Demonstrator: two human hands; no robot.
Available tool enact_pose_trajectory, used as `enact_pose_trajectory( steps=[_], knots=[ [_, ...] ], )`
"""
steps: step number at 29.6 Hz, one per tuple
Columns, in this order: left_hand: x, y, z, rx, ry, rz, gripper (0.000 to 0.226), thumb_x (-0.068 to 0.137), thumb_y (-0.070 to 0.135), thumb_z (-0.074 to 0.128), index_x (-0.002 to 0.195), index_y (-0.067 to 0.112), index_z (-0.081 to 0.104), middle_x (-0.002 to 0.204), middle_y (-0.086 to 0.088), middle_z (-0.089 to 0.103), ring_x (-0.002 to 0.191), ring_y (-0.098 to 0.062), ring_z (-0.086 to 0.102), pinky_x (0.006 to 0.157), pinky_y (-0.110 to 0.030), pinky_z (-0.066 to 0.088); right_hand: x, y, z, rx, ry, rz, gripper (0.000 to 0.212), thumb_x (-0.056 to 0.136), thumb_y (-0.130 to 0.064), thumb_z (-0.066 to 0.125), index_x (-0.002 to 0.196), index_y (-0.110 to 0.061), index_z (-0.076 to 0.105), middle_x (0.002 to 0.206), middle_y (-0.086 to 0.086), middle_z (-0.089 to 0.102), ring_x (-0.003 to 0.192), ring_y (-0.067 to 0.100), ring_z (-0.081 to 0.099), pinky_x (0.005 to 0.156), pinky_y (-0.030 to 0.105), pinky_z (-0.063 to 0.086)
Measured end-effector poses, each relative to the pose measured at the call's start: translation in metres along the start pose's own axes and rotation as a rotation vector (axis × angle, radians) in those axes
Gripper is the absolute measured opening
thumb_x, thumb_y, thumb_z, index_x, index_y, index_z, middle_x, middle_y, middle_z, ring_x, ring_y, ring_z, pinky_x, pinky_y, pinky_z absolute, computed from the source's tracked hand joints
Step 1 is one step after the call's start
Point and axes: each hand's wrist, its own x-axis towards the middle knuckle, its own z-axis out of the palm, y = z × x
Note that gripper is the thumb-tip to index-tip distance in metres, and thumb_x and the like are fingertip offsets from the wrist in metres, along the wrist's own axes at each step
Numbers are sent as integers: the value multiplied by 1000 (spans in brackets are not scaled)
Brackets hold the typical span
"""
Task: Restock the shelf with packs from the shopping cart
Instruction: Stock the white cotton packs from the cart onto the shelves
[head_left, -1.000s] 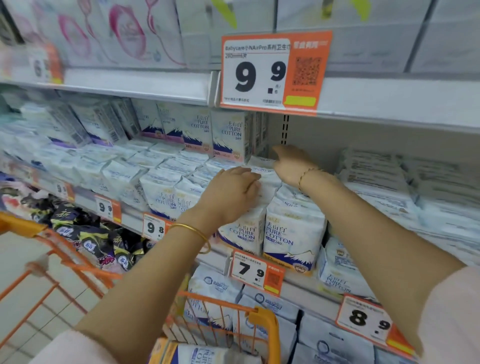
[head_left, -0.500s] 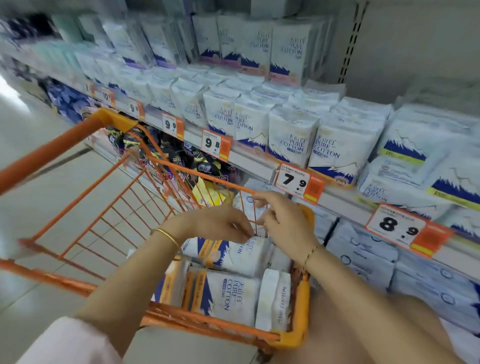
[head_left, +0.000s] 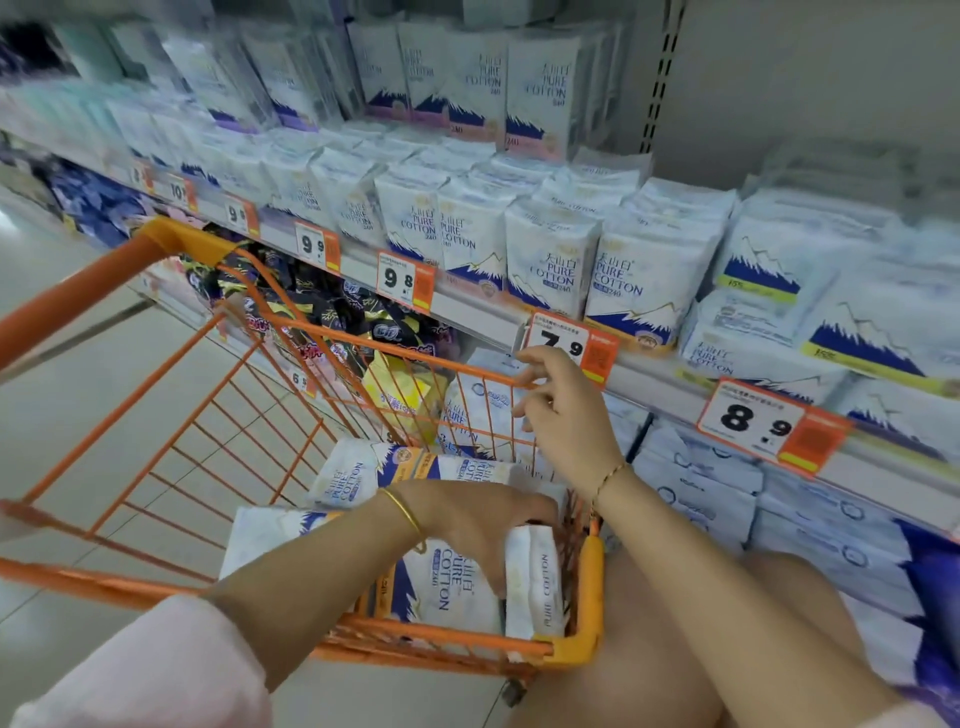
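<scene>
My left hand (head_left: 480, 525) curls round the upright Pure Cotton pack (head_left: 537, 592) in the shopping cart's (head_left: 589, 582) corner, lower centre of frame. My right hand (head_left: 566, 415) hangs loose, empty. I'd lift straight up (clearing the wire rim) before swinging to the shelf (head_left: 467, 305).

Left hand (head_left: 480, 525) has dropped into the cart (head_left: 591, 597), holding a pack (head_left: 537, 587).

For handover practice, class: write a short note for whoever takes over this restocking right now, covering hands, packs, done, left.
Left hand grips an upright pack in the near corner of the shopping cart.
Right hand is above the cart, fingers relaxed, holding nothing.
Other packs lie in the cart.
Done: shelf front row looks full.
Left: lift this pack, shelve it, then the rest.
</scene>
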Motion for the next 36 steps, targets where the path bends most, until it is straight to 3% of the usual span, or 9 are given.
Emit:
enact_pose_trajectory(
  steps=[5,9,14,16,18,22,27,30,36],
  knots=[
    [-3,-52,-11,0,122,-92,73,36,68,83,97,31,67,98,11,66,109,-18,59,91,-36,48,-2,-16,-16,281,-9,86,22,95,-4,44,109,-19,53,102,7,59,79,22,64,71,38,56],
    [-65,27,-62,-226,310,38,39,75,20,78,107,16,58,109,5,58,102,-6,57,91,-30,50,5,-43,-52,362,-124,132,25,100,-24,39,102,-13,61,95,11,62,77,21,63,69,37,53],
    [-75,37,-104,-405,486,124,17,85,12,67,93,14,52,74,13,57,72,-4,54,68,-20,44,9,-71,-88,98,-266,150,48,92,-55,36,106,-19,65,97,-1,65,82,10,60,76,29,49],
    [-77,41,-117,-441,558,145,25,84,18,68,102,9,53,89,2,66,85,-9,60,76,-32,50,7,-83,-97,-27,-260,92,49,86,-58,44,107,-19,64,102,-4,64,91,10,58,86,36,48],
    [-74,50,-127,-433,625,158,40,81,27,68,113,9,52,108,-15,65,99,-20,62,85,-43,51,7,-95,-107,-238,-246,24,47,82,-52,57,119,-22,57,110,-8,59,99,10,55,86,33,47],
    [-67,78,-151,-345,790,246,42,80,37,70,110,15,53,108,-4,64,100,-11,62,81,-29,54,14,-109,-128,-468,-74,-93,56,80,-40,67,129,-23,46,109,-7,54,94,9,48,74,24,36],
    [-61,102,-179,-322,912,470,50,71,34,72,115,31,49,122,11,56,120,-1,50,91,-25,49,18,-107,-160,-771,319,-465,55,83,-27,67,133,-22,45,124,-1,54,109,23,47,86,32,40],
    [-33,95,-199,-306,932,360,54,75,36,66,126,34,47,138,10,46,131,-4,40,106,-31,38,36,-88,-178,-952,465,-556,57,75,-5,70,128,-13,51,122,8,57,107,32,49,87,39,45],
    [52,99,-248,146,904,15,45,97,15,45,140,9,39,146,-12,36,134,-25,34,104,-25,25,118,-73,-197,-1106,415,-295,52,81,0,54,130,-15,49,128,11,51,118,35,43,91,41,42]
  ],
)
